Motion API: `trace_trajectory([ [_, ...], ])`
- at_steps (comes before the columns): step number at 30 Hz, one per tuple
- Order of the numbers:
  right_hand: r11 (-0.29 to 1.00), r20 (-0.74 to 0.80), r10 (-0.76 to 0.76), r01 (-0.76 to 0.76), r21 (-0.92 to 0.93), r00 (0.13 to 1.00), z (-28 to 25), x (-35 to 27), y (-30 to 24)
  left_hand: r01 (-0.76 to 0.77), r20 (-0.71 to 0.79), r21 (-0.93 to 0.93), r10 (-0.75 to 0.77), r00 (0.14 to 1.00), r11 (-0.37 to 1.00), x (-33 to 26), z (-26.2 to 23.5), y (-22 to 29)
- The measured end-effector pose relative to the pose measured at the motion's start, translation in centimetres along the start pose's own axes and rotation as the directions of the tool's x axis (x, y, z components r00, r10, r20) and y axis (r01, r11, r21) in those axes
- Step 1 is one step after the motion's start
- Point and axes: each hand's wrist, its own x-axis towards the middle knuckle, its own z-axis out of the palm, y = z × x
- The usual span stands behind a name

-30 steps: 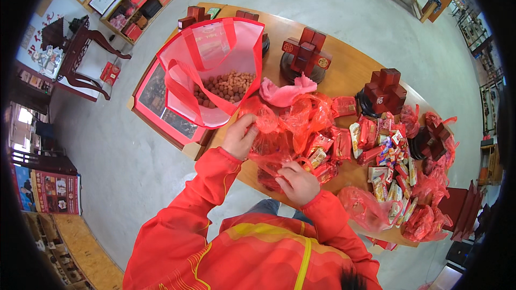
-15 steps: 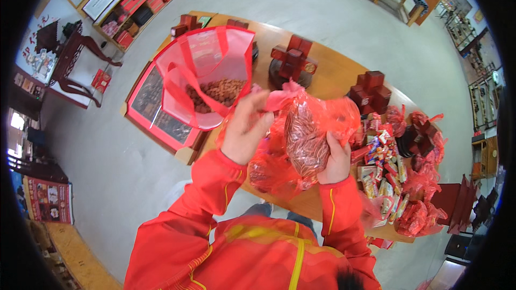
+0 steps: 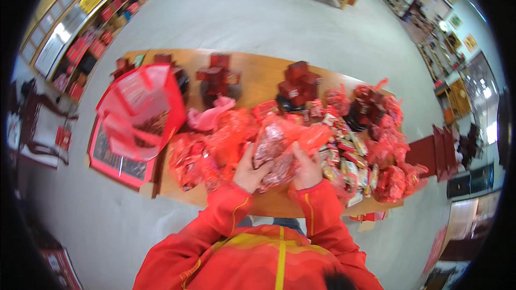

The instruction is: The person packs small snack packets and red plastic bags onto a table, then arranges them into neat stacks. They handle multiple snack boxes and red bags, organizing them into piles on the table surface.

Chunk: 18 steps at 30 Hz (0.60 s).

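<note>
Above a wooden table (image 3: 259, 78), left grip (image 3: 249, 175) and right grip (image 3: 308, 172) holding red bag (image 3: 278, 142), grey floor (image 3: 226, 19) beyond

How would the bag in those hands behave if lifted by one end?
Probably floppy: the bag is thin, crumpled plastic. Its speckled contents would likely sag and shift, since they fill only part of it, leaving a loose red end.

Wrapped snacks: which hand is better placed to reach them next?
Probably the right hand: it is nearer the wrapped snacks; the left hand is farther left. Both hold the red plastic bag.
</note>
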Motion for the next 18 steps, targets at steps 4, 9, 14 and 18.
trace_trajectory([
  [4, 0.76, 0.141, -0.357, 0.375, -0.531, 0.923, -3.5, -0.2, -1.7, 0.278, 0.035, -0.185, -0.276, 0.961, 0.943, -0.2, 2.0, -3.0],
  [9, 0.778, 0.225, -0.181, 0.279, -0.563, 0.957, -9.0, -0.9, -5.9, 0.466, -0.039, -0.072, -0.469, 0.882, 0.882, -1.0, 5.6, -6.9],
  [14, 0.9, 0.075, -0.168, 0.184, -0.394, 0.983, -18.1, -1.2, -10.9, 0.419, -0.032, 0.22, -0.423, 0.906, 0.881, -1.0, 9.2, -9.3],
  [18, 0.938, -0.076, -0.193, 0.161, -0.307, 0.978, -26.1, -1.5, -14.4, 0.458, -0.041, 0.142, -0.457, 0.889, 0.878, -1.0, 11.7, -9.5],
])
